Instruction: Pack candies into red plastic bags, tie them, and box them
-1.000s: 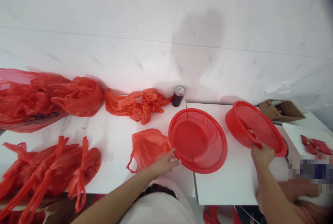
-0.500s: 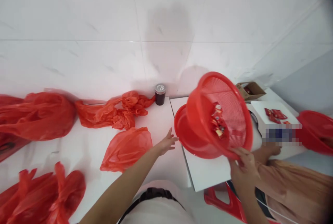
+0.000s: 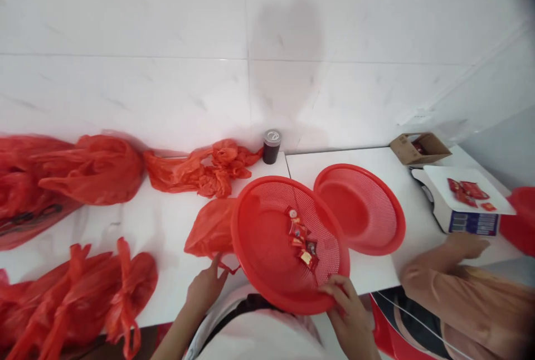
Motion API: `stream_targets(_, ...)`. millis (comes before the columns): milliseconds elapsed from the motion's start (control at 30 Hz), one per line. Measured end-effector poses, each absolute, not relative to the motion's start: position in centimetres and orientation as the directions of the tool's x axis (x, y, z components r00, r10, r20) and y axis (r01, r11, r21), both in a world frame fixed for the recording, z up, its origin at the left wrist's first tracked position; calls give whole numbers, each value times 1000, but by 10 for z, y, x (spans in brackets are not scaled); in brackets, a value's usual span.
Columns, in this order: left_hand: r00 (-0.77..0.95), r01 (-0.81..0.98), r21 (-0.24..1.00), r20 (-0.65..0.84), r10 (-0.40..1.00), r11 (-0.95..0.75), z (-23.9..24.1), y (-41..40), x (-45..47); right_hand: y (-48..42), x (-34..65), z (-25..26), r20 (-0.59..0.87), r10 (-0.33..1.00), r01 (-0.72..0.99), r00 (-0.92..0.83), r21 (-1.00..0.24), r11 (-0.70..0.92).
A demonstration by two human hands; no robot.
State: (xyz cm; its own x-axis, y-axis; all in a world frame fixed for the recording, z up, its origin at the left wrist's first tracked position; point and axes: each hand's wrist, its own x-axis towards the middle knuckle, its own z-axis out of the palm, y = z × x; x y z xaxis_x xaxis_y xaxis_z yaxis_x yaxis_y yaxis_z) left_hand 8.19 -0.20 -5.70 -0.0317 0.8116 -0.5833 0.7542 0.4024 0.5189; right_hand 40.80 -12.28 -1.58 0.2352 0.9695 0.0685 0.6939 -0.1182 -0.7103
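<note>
right hand (image 3: 349, 307) pinches the near rim of the tilted basket (image 3: 267, 248) over the bench's (image 3: 167, 220) front edge, left hand (image 3: 205, 287) loosely on a bag (image 3: 211, 227), so i reckon the candies (image 3: 301, 237) could slide out.

A white table (image 3: 167, 226) runs along a white tiled wall, with a second white tabletop (image 3: 376, 165) butted against its right end. On the left table lie several red plastic bags: a big bulging heap (image 3: 62, 176) at the far left by the wall, a crumpled bag (image 3: 204, 168) further right, a knotted bunch (image 3: 79, 293) at the near left edge, and one small bag (image 3: 211, 229) near the middle. A small dark jar (image 3: 271, 146) stands against the wall at the seam. On the right tabletop rest a round red basket (image 3: 363, 209), a small cardboard box (image 3: 420, 148), and a white scale (image 3: 468, 204) bearing red packets (image 3: 466, 190).
</note>
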Motion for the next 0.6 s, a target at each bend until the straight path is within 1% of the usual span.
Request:
stream_targets(67,-88,837,395,-586,806,379,-61,-10,70,-120,410,-36,85,972,746,219,-656,-110)
stream_targets(100,-111,861,357,-566,817,364,-63,-12,68,-118,411,-46,98,972,768,215,-632,-106)
stream_targets(133,-134,870,344,-526,840,354,-65,-14,66,-116,411,-56,111,970,787,218,-608,-107)
stream_targets(167,-162,861,361,-473,866,358,-67,-14,66,-114,411,-65,120,966,804,228,-583,-117)
stream_targets(233,-226,793,471,-362,904,387,-70,-14,65,-108,409,-75,91,962,827,259,-535,-173)
stream_targets(267,-252,741,542,-323,912,396,-70,-14,64,-105,407,-76,33,960,828,280,-513,-224)
stream_targets(333,-280,640,656,-284,917,399,-68,-14,60,-97,405,-68,-176,941,805,291,-487,-339)
stream_targets(400,-297,566,715,-289,910,411,-60,-13,54,-84,406,-51,-377,904,776,202,-501,-383)
stream_targets(433,-314,517,739,-306,899,432,-53,-12,51,-75,408,-42,-426,893,767,144,-523,-373)
stream_targets(467,-341,434,776,-329,880,458,-45,-11,48,-64,411,-34,-438,894,762,97,-546,-350)
stream_targets(533,-381,168,859,-396,835,484,-24,-6,45,-36,420,-25,-408,909,773,84,-549,-317)
stream_targets(600,-359,-120,887,-458,813,447,0,-2,45,-4,430,-29,-411,899,808,153,-472,-353)
